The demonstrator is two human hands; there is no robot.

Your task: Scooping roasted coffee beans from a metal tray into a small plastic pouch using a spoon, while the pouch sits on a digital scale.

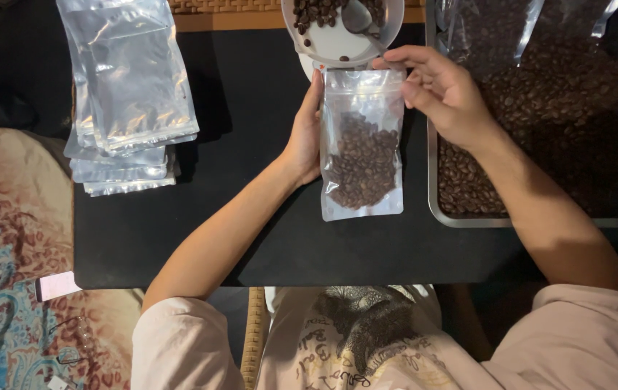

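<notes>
Right now I am holding a clear plastic zip pouch half filled with dark roasted coffee beans (362,148) between both hands on the black tabletop (251,94). My left hand (305,137) is lying flat along the pouch's left edge, fingers stretched up its side and pressing against it, not clenched. My right hand (443,90) is pinching the pouch's top right corner between thumb and fingertips, the rest of the fingers curling loosely above the opening. The beans are sitting in the lower part of the pouch, below both sets of my fingers.

Just beyond my fingertips, a white round bowl (388,25) is resting at the pouch's mouth, holding a few beans and a metal spoon (358,16). Under my right wrist and stretching off to the right, a shallow steel tray heaped with coffee beans (540,115) is lying, with a clear plastic bag (497,25) resting on its far end. Well to the left of my left hand, a stack of empty clear pouches (128,94) is lying on the tabletop
</notes>
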